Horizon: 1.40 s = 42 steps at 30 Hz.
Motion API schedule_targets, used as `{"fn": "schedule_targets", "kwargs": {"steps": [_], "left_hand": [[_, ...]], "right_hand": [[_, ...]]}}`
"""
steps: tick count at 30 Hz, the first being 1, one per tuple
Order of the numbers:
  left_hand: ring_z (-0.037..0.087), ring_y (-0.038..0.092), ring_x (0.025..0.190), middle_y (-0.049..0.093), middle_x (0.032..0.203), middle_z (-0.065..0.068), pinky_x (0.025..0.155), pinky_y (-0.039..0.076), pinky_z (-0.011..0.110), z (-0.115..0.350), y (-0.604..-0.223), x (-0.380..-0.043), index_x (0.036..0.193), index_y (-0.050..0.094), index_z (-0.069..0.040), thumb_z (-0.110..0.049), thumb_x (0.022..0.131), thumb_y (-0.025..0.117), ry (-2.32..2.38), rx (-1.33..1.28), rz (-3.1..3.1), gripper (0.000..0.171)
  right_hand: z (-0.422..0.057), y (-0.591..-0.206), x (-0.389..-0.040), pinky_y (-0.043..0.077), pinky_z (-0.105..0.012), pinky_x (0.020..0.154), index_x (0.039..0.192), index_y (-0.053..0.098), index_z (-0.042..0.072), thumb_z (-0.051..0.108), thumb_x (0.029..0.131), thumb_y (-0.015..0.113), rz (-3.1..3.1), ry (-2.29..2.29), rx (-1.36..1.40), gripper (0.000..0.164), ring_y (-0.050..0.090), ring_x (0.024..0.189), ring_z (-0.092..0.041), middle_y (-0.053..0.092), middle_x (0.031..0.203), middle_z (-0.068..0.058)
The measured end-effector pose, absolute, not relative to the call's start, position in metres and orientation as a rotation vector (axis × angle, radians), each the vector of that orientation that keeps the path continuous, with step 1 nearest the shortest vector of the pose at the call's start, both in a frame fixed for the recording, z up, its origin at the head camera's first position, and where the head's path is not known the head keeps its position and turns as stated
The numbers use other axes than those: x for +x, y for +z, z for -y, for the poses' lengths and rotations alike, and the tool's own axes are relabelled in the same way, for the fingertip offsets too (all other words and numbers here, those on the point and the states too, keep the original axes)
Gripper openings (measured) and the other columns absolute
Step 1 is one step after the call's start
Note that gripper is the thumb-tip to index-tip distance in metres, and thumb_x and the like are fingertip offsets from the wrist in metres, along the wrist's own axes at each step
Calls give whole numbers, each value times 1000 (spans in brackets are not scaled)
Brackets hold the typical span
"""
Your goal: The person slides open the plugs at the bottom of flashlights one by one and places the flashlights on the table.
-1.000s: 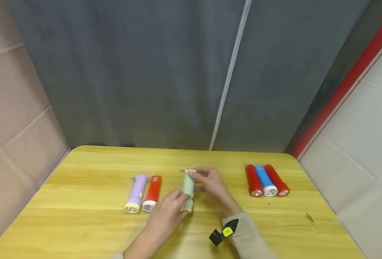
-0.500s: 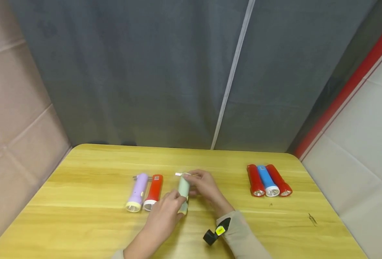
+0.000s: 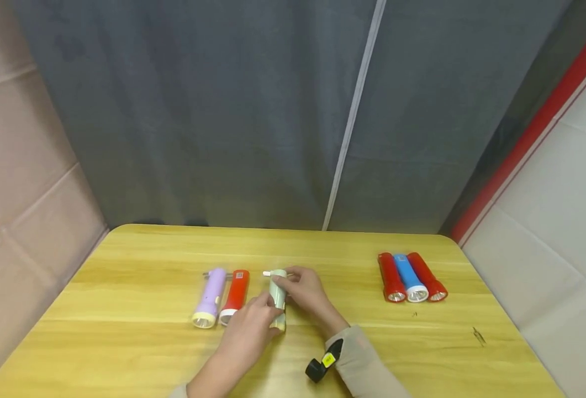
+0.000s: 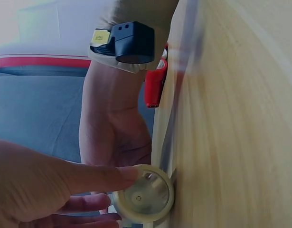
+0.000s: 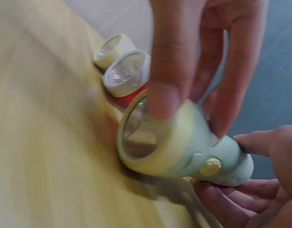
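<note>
A pale green flashlight with a cream lens ring lies low over the table, its lens toward the person. Small plug prongs stick out to the left at its tail. My left hand grips the lens end; in the left wrist view its thumb lies on the rim of the lens. With thumb and fingers, my right hand holds the tail end. A round cream switch shows on the barrel in the right wrist view. Just left lies a red flashlight with a white head, partly behind the left hand.
Beside the red one lies a purple flashlight with a yellow head. Farther right, a blue flashlight rests between a red flashlight and another red flashlight. A grey curtain hangs behind the wooden table.
Both hands have shifted the green flashlight left, closer to the red one, and slightly toward the person. The right forearm has come left with it. The other flashlights stay in place.
</note>
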<state>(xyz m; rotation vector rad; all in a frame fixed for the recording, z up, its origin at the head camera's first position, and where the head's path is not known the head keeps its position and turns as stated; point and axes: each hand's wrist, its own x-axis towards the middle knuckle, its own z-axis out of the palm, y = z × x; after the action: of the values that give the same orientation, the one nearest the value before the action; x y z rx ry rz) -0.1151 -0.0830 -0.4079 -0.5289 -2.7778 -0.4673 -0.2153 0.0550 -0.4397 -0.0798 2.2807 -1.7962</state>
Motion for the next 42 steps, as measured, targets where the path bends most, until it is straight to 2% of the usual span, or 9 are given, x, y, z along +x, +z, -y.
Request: {"fn": "schedule_targets", "kwargs": {"steps": [11,18,21,24,29,31,33,36,42], "left_hand": [[12,60,73,65,93,1,56,49,19,85,-407,-115,101,80,-11,-17,69,90,-476,-548,2841,35],[11,60,71,63,90,-1,55,49,19,86,-410,-116,100,80,-12,-18,68,91,-455,-573,2815,33],[12,61,72,63,90,-2,55,50,20,86,-409,-116,100,80,-12,-18,68,90,-451,-572,2814,34],[13,63,73,64,91,-2,55,51,21,86,-409,-116,101,80,-12,-18,68,90,-447,-573,2815,34],[15,66,75,68,97,2,56,54,21,86,-409,-116,102,80,-12,-18,69,90,-447,-573,2827,35],[17,69,78,71,102,5,58,56,22,87,-409,-116,102,80,-11,-17,69,89,-458,-573,2828,35],[19,71,81,72,106,8,60,57,22,88,-409,-116,102,80,-11,-17,69,89,-464,-573,2829,35],[20,72,83,73,111,10,62,58,23,89,-409,-116,102,80,-11,-17,70,89,-468,-578,2832,34],[20,71,80,72,109,9,61,57,21,90,-407,-116,100,80,-10,-15,69,90,-459,-578,2837,33]], "right_hand": [[-49,-451,-215,51,-22,52,114,73,0,36,93,72,-2502,-1643,-221,42,58,59,-10,71,84,-7],[-46,-456,-214,51,-21,58,106,76,1,36,93,70,-2653,-1540,-287,38,61,67,-10,77,93,-11],[-45,-456,-213,51,-20,57,102,78,3,34,94,69,-2691,-1506,-325,34,59,66,-8,77,89,-8],[-47,-452,-212,42,-19,52,100,76,3,34,94,68,-2715,-1451,-346,33,49,59,-7,66,71,0],[-51,-442,-206,27,-20,44,119,68,-1,37,94,69,-2731,-1301,-352,45,36,46,-8,42,54,6],[-53,-437,-202,26,-20,42,107,70,-2,38,93,70,-2738,-1243,-359,42,35,44,-7,41,52,7],[-54,-433,-198,25,-19,41,83,69,1,39,93,70,-2740,-1207,-359,39,36,43,-7,40,50,8],[-54,-428,-193,27,-19,39,55,52,12,41,94,69,-2726,-1178,-337,51,37,39,-6,38,45,9],[-51,-430,-191,29,-19,36,52,46,18,44,95,66,-2675,-1208,-313,54,40,37,-7,40,43,9]]}}
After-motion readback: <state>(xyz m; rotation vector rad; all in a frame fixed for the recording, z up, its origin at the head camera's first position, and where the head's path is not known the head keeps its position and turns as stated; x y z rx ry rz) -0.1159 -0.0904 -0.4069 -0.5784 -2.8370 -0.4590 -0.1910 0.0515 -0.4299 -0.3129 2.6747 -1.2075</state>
